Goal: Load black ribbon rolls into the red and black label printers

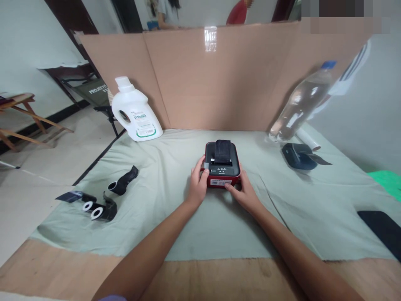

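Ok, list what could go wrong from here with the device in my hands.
A slip of the grip by your left hand or right hand might crease the black strip coming out of the top of the device.
The large clear bottle leans against the cardboard, so a bump could topple it.
The small rolls lie on their sides; tugging the wrinkled cloth might set them rolling.

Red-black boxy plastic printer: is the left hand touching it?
Touching. Head view: the left hand has its thumb on the printer, near left corner.
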{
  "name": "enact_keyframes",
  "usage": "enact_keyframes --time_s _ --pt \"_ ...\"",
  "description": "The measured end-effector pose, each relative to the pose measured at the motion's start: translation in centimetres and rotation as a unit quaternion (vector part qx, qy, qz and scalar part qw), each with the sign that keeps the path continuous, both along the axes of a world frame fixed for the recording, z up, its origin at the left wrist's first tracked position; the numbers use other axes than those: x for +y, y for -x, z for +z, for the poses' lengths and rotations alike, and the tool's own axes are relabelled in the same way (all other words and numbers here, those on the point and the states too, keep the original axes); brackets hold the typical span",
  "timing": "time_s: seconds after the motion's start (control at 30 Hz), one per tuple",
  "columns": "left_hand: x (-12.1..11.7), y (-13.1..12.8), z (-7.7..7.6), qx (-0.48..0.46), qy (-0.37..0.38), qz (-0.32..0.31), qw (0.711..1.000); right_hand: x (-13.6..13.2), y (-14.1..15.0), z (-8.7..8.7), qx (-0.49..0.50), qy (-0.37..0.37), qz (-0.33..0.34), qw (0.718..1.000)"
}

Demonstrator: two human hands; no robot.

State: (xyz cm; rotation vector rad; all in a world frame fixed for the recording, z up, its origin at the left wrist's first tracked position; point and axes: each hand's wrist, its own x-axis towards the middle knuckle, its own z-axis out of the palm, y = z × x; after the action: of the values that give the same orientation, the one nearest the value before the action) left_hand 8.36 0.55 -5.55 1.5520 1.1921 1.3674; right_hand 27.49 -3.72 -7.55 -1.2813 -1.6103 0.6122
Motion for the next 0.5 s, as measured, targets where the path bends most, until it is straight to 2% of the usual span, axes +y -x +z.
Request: enact_keyframes --time_s 0.1,0.2,0.27,0.37,0.5 --pt "1.4 0.4 0.6 -0.048 0.073 0.003 0.996 0.0 0.1 0.3 -0.009 -0.001 -0.006 1.000" --pt "2.6 1.2 1.7 -0.040 0.148 -0.059 0.986 0.0 0.2 0.3 -0.004 0.007 -0.010 1.000" --pt "3.0 1.7 2.7 -0.027 0.152 -0.095 0.983 0.0 0.2 0.2 0.004 0.019 -0.010 1.000" --pt "3.1 2.0 3.9 0.000 0.121 -0.109 0.987 0.0 0.2 0.1 0.006 0.028 -0.011 1.000" --pt "3.2 1.9 4.4 -0.010 0.151 -0.116 0.982 0.0 0.2 0.1 0.002 0.024 -0.012 1.000"
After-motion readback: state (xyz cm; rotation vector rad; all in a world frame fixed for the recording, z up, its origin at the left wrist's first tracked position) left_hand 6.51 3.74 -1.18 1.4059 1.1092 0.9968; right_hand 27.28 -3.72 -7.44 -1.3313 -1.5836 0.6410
